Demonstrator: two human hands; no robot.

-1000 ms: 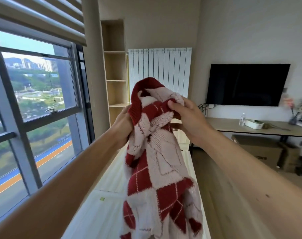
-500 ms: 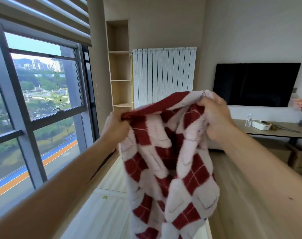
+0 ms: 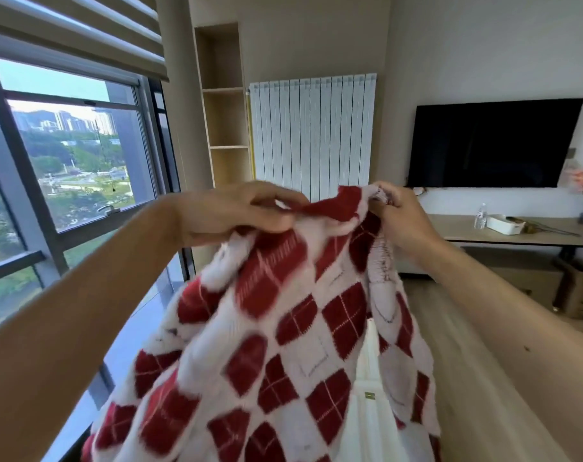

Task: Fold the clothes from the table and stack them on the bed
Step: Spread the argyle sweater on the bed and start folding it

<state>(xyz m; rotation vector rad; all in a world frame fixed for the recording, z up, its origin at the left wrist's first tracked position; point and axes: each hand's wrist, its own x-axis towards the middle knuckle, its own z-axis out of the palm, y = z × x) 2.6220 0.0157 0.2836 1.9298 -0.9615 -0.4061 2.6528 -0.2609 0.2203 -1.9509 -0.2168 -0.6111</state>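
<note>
A fluffy red-and-white diamond-patterned sweater (image 3: 283, 335) hangs in the air in front of me, spread across the lower middle of the view. My left hand (image 3: 236, 208) pinches its red ribbed top edge on the left. My right hand (image 3: 400, 215) grips the same edge on the right. The garment drapes down and out of the frame's bottom. It hides most of a white surface (image 3: 370, 415) below, which shows through a gap. Whether that surface is the table or the bed, I cannot tell.
A large window (image 3: 73, 181) runs along the left. A wooden shelf niche (image 3: 225, 118) and a white radiator (image 3: 313, 135) stand ahead. A black TV (image 3: 493, 143) hangs at right above a long desk (image 3: 516, 231) with a bottle and a white box. Cardboard boxes (image 3: 580, 288) sit under it.
The sweater went from a bunched clump to being held by its top edge and spread wide. My hands have moved apart and lower, and the cloth has swung out toward me.
</note>
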